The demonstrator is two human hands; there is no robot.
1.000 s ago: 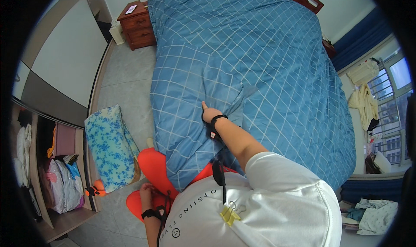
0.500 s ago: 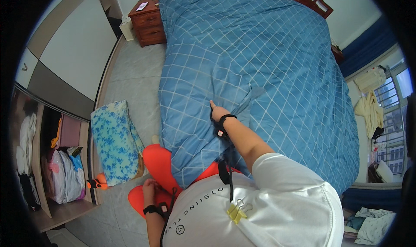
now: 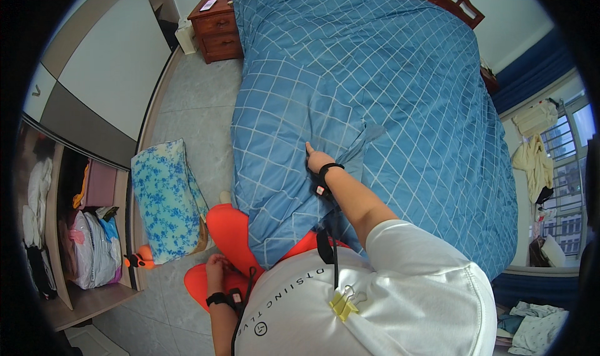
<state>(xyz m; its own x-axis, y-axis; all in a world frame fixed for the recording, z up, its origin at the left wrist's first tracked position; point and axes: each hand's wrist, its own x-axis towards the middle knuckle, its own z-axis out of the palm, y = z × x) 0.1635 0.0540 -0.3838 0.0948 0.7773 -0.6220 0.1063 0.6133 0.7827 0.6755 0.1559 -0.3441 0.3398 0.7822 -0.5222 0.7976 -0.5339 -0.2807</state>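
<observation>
Shift since earlier frames: scene sits a bit further right than in the first one, likely head drift; right hand (image 3: 320,161) and left hand (image 3: 215,267) look unmoved against duvet (image 3: 406,106) and leg.
Head view, duvet: blue, white grid, creased; spread in front of person, reaching toward wooden headboard (image 3: 451,5).
Right hand: on near-left part of duvet, one digit stretched forward, rest hidden; can't tell if it pinches fabric. Probably leaning or pressing there.
Left hand: off duvet's near-left corner, on orange-red trousers (image 3: 228,231), fingers loosely curled; can't tell if anything is held. Likely just resting.
Yellow binder clip: (image 3: 342,305) on white T-shirt (image 3: 412,293), near side of duvet, by black cord (image 3: 336,271); presumably keeps cord from swinging.
Floral folded textile: (image 3: 165,206) on floor left of duvet; maybe set aside there.
Nightstand: (image 3: 215,28) at duvet's far-left corner, phone (image 3: 209,5) flat on top, probably for easy reach.
Wardrobe: (image 3: 100,106) left of duvet, clear-wrapped bundle (image 3: 94,250) inside, likely bagged against dust.
Writing: black lettering plus round emblem on T-shirt, not transcribed; wrist-device mark (image 3: 321,190) too small.
Brands: none identified.
</observation>
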